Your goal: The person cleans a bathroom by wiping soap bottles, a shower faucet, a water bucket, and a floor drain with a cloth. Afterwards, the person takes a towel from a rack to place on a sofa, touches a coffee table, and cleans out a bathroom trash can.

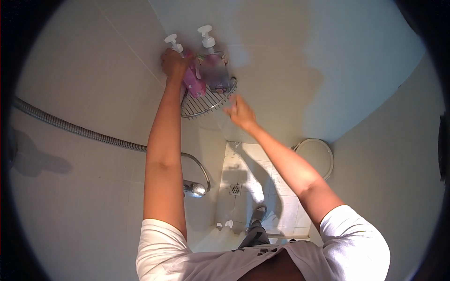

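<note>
My left hand (176,64) is wrapped round the upper part of a pink pump bottle (194,83), just below its white pump head. The bottle leans slightly on a wire corner shelf (206,111). Beside it on the same shelf stands a clear, purplish pump bottle (215,72) with a white pump. Below the shelf's right end is my right hand (240,113), its thumb and fingers loosely bent and apart, with nothing seen between them. The fingertips are close to the shelf's rim and a little blurred.
A metal shower hose (84,132) runs along the left wall to a chrome fitting (194,189) behind my left arm. Down on the tiled floor are a drain (235,189) and my foot (258,213). A round, pale basin-like object (315,158) stands by the right wall.
</note>
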A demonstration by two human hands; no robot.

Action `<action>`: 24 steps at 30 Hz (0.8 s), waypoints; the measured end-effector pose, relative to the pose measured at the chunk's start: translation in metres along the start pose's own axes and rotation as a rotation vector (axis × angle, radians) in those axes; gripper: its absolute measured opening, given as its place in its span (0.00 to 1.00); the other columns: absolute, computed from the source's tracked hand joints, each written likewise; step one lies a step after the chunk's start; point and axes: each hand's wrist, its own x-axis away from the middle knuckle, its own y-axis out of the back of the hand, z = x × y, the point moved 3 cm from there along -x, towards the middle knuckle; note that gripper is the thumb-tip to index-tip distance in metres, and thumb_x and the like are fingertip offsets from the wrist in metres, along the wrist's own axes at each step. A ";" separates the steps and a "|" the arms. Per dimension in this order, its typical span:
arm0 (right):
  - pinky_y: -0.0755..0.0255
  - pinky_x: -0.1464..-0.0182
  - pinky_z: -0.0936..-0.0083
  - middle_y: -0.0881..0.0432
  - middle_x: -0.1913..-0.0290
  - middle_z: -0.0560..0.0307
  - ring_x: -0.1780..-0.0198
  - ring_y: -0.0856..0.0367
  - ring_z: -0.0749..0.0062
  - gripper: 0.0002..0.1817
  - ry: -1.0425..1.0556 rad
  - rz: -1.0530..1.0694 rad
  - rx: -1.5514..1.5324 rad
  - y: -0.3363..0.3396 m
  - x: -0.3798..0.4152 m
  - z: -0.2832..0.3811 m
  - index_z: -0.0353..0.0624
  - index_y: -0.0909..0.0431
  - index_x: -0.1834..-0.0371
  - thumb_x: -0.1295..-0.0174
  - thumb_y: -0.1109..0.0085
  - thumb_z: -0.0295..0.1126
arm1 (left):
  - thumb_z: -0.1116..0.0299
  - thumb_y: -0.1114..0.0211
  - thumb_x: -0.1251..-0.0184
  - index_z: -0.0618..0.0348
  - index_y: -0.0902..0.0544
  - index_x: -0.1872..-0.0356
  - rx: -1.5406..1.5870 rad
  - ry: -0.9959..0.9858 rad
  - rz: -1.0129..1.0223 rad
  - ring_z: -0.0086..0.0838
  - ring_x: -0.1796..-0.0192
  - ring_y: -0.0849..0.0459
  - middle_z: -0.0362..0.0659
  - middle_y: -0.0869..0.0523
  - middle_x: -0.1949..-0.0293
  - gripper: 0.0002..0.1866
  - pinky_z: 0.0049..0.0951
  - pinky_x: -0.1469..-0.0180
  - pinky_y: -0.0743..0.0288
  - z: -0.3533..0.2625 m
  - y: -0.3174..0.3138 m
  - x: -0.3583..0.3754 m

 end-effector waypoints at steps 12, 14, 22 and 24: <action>0.33 0.46 0.64 0.31 0.43 0.51 0.42 0.31 0.58 0.51 0.233 0.127 0.160 0.039 -0.163 0.069 0.53 0.42 0.39 0.73 0.24 0.44 | 0.61 0.24 0.72 0.68 0.23 0.57 0.414 -0.090 0.443 0.38 0.59 0.18 0.51 0.18 0.61 0.34 0.31 0.56 0.26 0.036 0.016 -0.016; 0.36 0.43 0.63 0.30 0.44 0.53 0.41 0.32 0.58 0.51 0.222 0.213 0.042 0.043 -0.164 0.069 0.52 0.40 0.40 0.74 0.24 0.45 | 0.63 0.24 0.72 0.68 0.22 0.57 0.538 -0.105 0.521 0.36 0.59 0.18 0.50 0.17 0.62 0.33 0.29 0.55 0.27 0.043 0.030 -0.009; 0.26 0.58 0.70 0.26 0.48 0.53 0.48 0.26 0.61 0.48 0.231 0.119 0.030 0.055 -0.156 0.079 0.54 0.36 0.41 0.74 0.25 0.40 | 0.71 0.27 0.68 0.69 0.28 0.48 0.307 -0.139 0.395 0.31 0.59 0.20 0.47 0.18 0.60 0.37 0.28 0.56 0.28 0.040 0.054 0.013; 0.24 0.64 0.73 0.26 0.49 0.52 0.52 0.24 0.64 0.47 0.127 0.148 -0.036 0.060 -0.155 0.080 0.53 0.36 0.42 0.74 0.25 0.39 | 0.69 0.27 0.69 0.69 0.26 0.50 0.404 -0.124 0.382 0.32 0.59 0.19 0.48 0.18 0.60 0.36 0.28 0.55 0.28 0.044 0.054 0.012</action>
